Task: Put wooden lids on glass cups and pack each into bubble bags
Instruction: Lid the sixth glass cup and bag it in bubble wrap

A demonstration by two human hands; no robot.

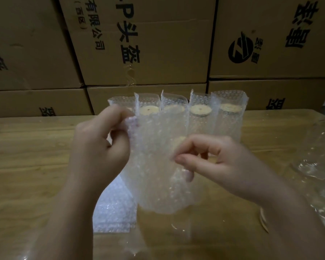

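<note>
**Inspector A:** What do we record for the hands?

**Inspector B:** We find both on one bubble bag, held upright above the surface at mid-view. The left hand grips its upper corner at 10 o'clock, fingers curled and pinching the edge. The right hand is at 3 o'clock of the bag, with thumb and fingers closed in a narrow pinch on the film.

**Inspector A:** Is anything inside that bag?

**Inspector B:** We cannot tell. A pale tan patch shows through the film near its upper right, but it is blurred.

**Inspector A:** And the finished work?

**Inspector B:** At 12 o'clock of the held bag we count five packed bags standing upright in a row, touching side by side. Wooden lids show in their open tops.

**Inspector A:** Supplies?

**Inspector B:** A stack of flat bags lies on the surface at 7 o'clock, partly under the held bag. At 4 o'clock we see the edges of loose wooden discs. At 3 o'clock, near the frame edge, lies clear glassware under film; we cannot count it. Printed cartons are stacked behind the row.
</note>
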